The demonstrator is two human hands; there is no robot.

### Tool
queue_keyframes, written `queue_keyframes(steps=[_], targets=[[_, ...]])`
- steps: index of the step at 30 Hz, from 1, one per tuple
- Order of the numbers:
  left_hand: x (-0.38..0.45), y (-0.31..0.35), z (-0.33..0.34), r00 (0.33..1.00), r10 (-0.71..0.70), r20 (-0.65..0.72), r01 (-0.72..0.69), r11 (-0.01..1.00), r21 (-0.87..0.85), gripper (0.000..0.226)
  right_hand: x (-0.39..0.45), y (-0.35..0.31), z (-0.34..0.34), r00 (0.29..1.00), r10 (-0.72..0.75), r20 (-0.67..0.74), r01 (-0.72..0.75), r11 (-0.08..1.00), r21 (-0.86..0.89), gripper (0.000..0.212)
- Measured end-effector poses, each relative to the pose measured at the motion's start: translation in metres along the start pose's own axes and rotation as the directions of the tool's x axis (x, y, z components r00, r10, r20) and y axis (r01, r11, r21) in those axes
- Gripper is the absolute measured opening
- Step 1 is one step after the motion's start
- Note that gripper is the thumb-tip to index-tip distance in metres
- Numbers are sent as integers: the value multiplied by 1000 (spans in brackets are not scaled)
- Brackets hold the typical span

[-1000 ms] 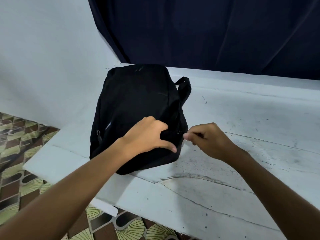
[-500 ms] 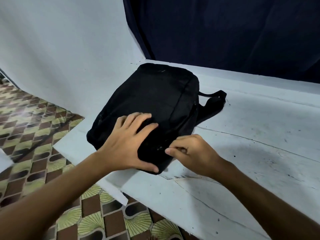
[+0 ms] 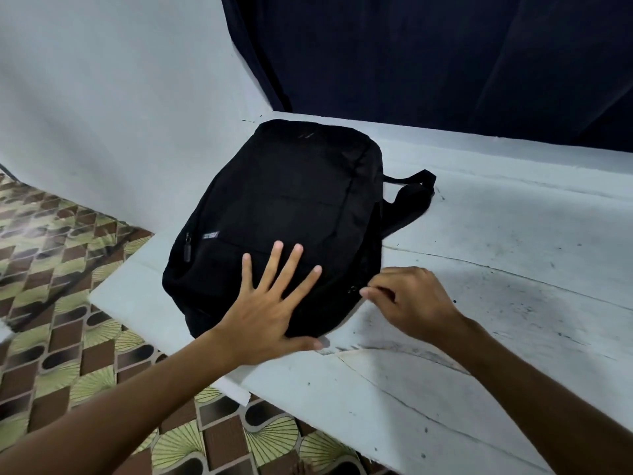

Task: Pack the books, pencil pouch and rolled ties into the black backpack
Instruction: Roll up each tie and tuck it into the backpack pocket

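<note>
- The black backpack (image 3: 287, 214) lies flat near the white table's (image 3: 479, 303) left edge, apparently zipped.
- Left hand (image 3: 270, 313) presses it, fingers spread.
- Right hand (image 3: 407, 296) pinches at the side zipper pull (image 3: 352, 289); a firm grasp can't be confirmed.
- Likely step: working the zipper; next, pull steadily along the seam.

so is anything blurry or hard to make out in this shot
Head view: the right hand is motion-blurred at its fingertips; the black backpack is so dark its seams barely show; the wide lens bends the table edges; the left hand looks sharp.
</note>
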State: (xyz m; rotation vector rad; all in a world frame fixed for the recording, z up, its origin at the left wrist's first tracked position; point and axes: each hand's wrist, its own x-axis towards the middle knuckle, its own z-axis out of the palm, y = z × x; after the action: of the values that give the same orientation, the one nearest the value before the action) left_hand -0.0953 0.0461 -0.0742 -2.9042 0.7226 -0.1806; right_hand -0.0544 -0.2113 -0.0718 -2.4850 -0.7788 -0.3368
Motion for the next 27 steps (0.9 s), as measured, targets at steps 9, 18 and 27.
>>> queue_keyframes(steps=[9,18,27], targets=[[-5,2,4,1000,-6,19,6,1000,-8,116,63,59,-16,969,144,-199,-149,989,-10,31],[-5,4,10,999,-17,33,18,999,-33,119,129,95,-8,895,444,-37,-445,890,-102,28],[-4,2,11,999,13,48,-11,999,-52,117,100,79,5,852,523,-3,-523,852,11,26]])
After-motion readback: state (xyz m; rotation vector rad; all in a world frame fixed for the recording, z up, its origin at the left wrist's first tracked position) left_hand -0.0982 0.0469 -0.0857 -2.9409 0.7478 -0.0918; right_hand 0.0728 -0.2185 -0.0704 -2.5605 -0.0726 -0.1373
